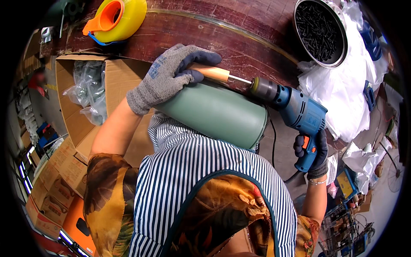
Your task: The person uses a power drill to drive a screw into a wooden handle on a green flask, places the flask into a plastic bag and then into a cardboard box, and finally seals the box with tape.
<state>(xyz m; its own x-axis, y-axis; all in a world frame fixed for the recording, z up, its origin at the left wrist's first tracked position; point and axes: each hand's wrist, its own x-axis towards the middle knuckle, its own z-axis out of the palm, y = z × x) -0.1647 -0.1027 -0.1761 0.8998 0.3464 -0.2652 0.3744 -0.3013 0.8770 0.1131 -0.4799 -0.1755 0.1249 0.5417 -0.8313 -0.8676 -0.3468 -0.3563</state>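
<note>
My left hand (165,77), in a grey glove with dark blue fingers, is closed around a light wooden handle (212,72). A thin metal rod (239,79) runs from the handle's right end to the chuck of a blue power drill (302,109). My right hand (319,150), in a dark glove, grips the drill by its pistol handle, near the orange trigger. Beneath my left hand a smooth green cylinder (218,113) lies across my lap, slightly tilted. What is inside my left palm is hidden.
A dark red worktable (180,34) curves along the far side. On it stand a yellow container (132,21) with an orange funnel-like top and a round metal bowl of black screws (321,32). White plastic sheeting (338,103) lies at right. An open cardboard box (122,81) stands at left.
</note>
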